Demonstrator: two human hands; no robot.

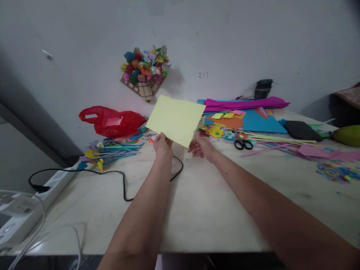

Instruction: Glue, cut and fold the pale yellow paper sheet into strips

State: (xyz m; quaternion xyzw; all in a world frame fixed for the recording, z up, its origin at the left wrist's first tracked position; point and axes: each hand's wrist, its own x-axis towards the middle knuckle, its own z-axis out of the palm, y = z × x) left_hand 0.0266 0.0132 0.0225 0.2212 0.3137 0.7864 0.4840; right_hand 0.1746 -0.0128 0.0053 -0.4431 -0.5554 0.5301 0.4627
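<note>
A pale yellow sheet of paper (176, 118) is held up above the table, tilted toward me. My left hand (163, 144) pinches its lower left edge, thumb on the front. At the lower right corner, my right hand (200, 146) has its thumb against the sheet's edge and its fingers curled behind. Just right of that hand lie colourful paper flowers (216, 132) and black-handled scissors (243, 143). Paper flowers on stems (115, 150) lie in a bunch to the left.
A red plastic bag (114, 122) sits by the wall. Coloured sheets (263, 121), a dark phone-like slab (302, 130), paper strips and small scraps (339, 172) spread over the right side. A black cable (124, 185) crosses the left, near a white power strip (48, 190).
</note>
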